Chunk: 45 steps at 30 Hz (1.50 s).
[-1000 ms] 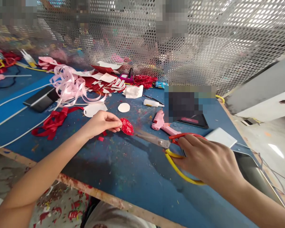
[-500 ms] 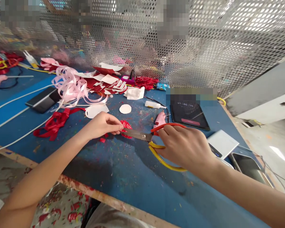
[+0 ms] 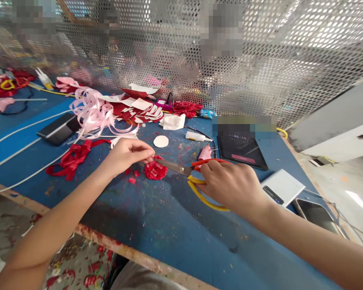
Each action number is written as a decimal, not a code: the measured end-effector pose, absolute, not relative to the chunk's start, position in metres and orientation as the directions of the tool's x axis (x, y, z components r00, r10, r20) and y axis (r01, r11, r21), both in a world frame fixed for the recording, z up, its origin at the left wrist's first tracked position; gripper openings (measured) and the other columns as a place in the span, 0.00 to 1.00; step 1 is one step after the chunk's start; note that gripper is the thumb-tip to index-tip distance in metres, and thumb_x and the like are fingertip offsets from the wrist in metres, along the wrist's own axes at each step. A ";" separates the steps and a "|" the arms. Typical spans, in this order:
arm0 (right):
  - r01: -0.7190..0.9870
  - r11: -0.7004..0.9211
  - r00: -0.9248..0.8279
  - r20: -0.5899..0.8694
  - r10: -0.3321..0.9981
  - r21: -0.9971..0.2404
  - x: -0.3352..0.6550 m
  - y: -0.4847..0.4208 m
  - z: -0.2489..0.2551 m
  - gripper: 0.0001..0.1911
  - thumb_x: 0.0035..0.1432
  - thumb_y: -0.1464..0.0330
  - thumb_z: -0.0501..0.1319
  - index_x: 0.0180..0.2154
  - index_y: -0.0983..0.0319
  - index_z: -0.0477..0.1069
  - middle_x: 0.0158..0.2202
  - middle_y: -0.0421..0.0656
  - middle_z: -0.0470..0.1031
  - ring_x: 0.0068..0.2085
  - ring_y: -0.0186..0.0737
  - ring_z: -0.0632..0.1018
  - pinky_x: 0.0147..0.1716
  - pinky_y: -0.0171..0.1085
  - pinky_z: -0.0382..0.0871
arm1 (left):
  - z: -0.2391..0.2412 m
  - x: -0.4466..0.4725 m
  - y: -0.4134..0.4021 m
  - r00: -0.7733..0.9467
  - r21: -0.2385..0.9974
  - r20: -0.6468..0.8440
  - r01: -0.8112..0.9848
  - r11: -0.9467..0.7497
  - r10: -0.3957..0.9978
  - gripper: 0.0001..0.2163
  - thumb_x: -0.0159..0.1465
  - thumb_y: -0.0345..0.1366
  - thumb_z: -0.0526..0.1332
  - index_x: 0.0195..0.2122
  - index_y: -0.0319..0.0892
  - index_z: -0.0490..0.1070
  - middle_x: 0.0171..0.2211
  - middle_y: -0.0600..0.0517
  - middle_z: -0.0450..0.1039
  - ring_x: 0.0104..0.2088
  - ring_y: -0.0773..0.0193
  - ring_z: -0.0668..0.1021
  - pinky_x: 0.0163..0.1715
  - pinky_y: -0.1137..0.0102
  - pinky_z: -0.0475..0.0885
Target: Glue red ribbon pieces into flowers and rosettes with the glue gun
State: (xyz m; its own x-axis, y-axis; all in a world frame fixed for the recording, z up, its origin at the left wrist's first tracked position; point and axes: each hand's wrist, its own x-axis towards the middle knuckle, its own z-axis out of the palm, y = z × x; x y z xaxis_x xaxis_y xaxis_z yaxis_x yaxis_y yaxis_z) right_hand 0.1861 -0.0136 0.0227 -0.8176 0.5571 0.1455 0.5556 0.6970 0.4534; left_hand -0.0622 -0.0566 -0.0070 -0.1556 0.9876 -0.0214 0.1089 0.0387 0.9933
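My right hand [image 3: 232, 185] grips a pair of scissors [image 3: 181, 169] with one red and one yellow handle loop; the blades point left toward my left hand. My left hand [image 3: 127, 153] has its fingertips pinched together at the top edge of a small red paper flower [image 3: 155, 170] that lies on the blue table [image 3: 157, 225]. The blade tips reach just above the flower, close to my left fingertips. Small red scraps [image 3: 132, 180] lie beside the flower.
A pink glue gun [image 3: 205, 152], a tablet [image 3: 241, 147], a white card [image 3: 282, 186] and a phone [image 3: 316, 211] lie to the right. Pink ribbon [image 3: 92, 112], red ribbon [image 3: 71, 159], cut red and white paper [image 3: 136, 108], a white disc [image 3: 161, 141], a glue tube [image 3: 196, 137] and a dark phone [image 3: 59, 128] are behind. Perforated metal screen [image 3: 260, 60] at the back.
My right hand carried the scissors leftward from the table's right side to the flower. The flower now lies flat on the table below my left fingertips.
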 end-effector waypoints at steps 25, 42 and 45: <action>0.711 0.619 -0.696 0.453 0.556 0.333 0.215 0.014 -0.027 0.12 0.56 0.59 0.57 0.30 0.61 0.65 0.30 0.47 0.69 0.36 0.46 0.71 0.35 0.38 0.60 | -0.034 -0.035 -0.051 0.124 0.853 -0.358 -0.359 0.378 0.925 0.08 0.53 0.34 0.65 0.33 0.34 0.77 0.28 0.43 0.80 0.27 0.63 0.81 0.30 0.72 0.76; 0.702 0.575 -0.709 0.488 0.509 0.419 0.216 0.008 -0.018 0.04 0.51 0.68 0.57 0.32 0.61 0.65 0.32 0.48 0.69 0.37 0.48 0.69 0.40 0.40 0.60 | -0.039 -0.027 -0.053 -0.016 0.940 -0.306 -0.161 0.300 0.952 0.10 0.52 0.39 0.68 0.29 0.36 0.77 0.25 0.48 0.78 0.25 0.69 0.78 0.27 0.77 0.75; 0.702 0.557 -0.702 0.564 0.435 0.445 0.218 0.012 -0.017 0.03 0.53 0.67 0.57 0.30 0.61 0.65 0.32 0.47 0.70 0.37 0.46 0.69 0.40 0.39 0.60 | -0.038 -0.030 -0.054 -0.015 0.940 -0.305 -0.163 0.299 0.952 0.10 0.50 0.39 0.69 0.29 0.37 0.77 0.24 0.49 0.78 0.25 0.69 0.78 0.27 0.77 0.75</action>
